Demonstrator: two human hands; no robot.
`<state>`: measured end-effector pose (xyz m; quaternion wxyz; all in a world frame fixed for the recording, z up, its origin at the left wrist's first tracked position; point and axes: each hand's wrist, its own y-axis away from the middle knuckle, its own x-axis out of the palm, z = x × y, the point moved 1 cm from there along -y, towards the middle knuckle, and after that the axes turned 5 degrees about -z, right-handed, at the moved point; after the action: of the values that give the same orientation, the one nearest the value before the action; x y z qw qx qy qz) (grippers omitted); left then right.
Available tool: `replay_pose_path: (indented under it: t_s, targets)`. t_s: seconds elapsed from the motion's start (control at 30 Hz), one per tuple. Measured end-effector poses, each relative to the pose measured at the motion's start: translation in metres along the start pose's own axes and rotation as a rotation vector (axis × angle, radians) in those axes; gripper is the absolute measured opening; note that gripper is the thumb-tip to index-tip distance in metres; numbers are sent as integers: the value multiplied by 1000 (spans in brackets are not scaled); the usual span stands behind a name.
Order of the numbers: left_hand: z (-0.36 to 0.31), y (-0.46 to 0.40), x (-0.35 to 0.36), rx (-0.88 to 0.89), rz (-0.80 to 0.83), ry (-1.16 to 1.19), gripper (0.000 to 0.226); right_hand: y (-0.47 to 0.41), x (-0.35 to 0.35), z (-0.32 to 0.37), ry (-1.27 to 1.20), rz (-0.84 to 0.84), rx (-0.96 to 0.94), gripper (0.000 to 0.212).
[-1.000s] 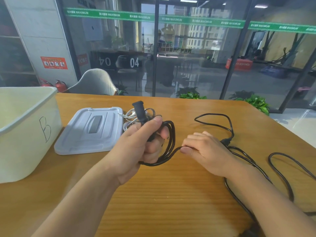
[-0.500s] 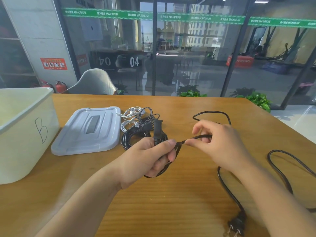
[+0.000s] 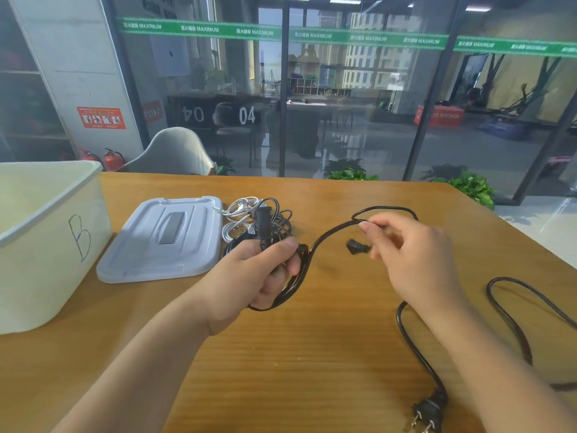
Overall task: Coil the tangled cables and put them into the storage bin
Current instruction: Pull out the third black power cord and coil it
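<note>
Your right hand (image 3: 415,254) has moved up and away from your left hand (image 3: 249,276) since half a second ago, pulling out a longer piece of the black power cable (image 3: 331,232). That piece now bends like an S between your two hands.

Your left hand has its grip closed tight around the loops you have made, with the thick end of the cable poking up at 12 o'clock from your fist. Your right hand has a small pinch grip on the cable, thumb and first finger pressed together.

The rest of the cable lies on the wooden surface (image 3: 281,370). It runs from under your right wrist down to the plug (image 3: 427,412) at 5 o'clock from your hands, and one more loop lies at 3 o'clock.

This cable looks bendy but a bit springy, so I think the loops will try to pop open. It looks light, with the plug as the heaviest bit. Keep the loops squeezed, and let the cable slide through your pinch.

The bundle of other cables (image 3: 249,218) sits just past your left hand, beside the grey lid (image 3: 162,239). The storage bin (image 3: 46,245) with a B on it waits at 9 o'clock.
</note>
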<state>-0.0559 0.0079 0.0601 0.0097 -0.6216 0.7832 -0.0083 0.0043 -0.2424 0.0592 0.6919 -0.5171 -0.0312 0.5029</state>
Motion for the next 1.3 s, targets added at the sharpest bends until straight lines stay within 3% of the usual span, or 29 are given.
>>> replay_pose_path:
  t_s: [0.13,0.27,0.33,0.43,0.67,0.8,0.93,1.07,1.3]
  targets:
    - [3,0,0,-23,27,-4,38,5,14,2,-453,181,438,39]
    - [6,0,7,-61,107,-56,38,9,24,2,-614,240,600,13]
    - [8,0,11,-87,133,-87,38,9,27,1,-751,343,704,23]
    - [9,0,16,-99,154,-107,38,16,31,11,-905,465,832,21]
    - [5,3,23,-89,189,-68,38,38,49,55,-760,278,614,41]
    - [3,4,25,-102,189,-63,39,40,53,58,-814,216,588,38]
    - [3,4,25,-110,189,-60,41,43,54,58,-899,285,578,38]
    - [4,3,26,-111,191,-69,43,41,54,64,-883,169,515,40]
    - [3,2,27,76,-50,-134,46,45,58,71,-822,101,521,43]
